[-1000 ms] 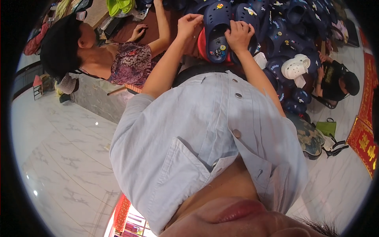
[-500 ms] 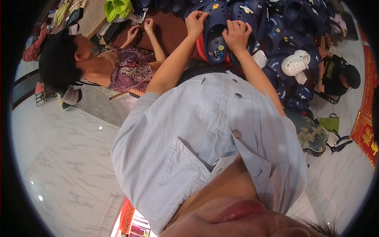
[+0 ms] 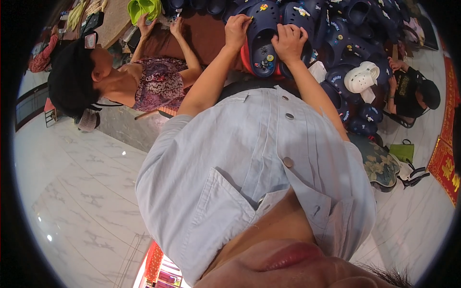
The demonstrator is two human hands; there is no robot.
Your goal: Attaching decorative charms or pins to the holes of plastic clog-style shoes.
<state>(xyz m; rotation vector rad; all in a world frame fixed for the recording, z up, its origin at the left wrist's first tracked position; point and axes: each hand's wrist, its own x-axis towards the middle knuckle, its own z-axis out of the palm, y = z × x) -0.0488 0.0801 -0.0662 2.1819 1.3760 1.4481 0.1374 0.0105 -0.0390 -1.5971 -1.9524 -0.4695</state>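
Observation:
A navy clog (image 3: 262, 45) with charms on its upper and inside its footbed lies in front of me. Close to its left edge, my left hand (image 3: 236, 32) has thumb and fingertips pinched together, with a small yellow piece, likely a shoe charm, at the tips. My right hand (image 3: 289, 43) bends its fingers over the opening of a second navy clog (image 3: 294, 14) just to the right, which also carries a charm. The palm hides much of that second clog. Something red shows beneath the first clog.
Many navy clogs (image 3: 345, 48) pile up at the right, with a white clog (image 3: 361, 78) on them. A co-worker (image 3: 158, 81) sits at left beside bright green clogs (image 3: 143, 10); another person (image 3: 415, 91) sits far right. Brown cloth (image 3: 201, 36) covers the table. A patterned stool (image 3: 379, 163) stands at right.
My left fingertips have shifted slightly, and a yellow piece now shows at them. My right hand barely moves. The co-worker at left has raised both hands, one reaching the green clogs.

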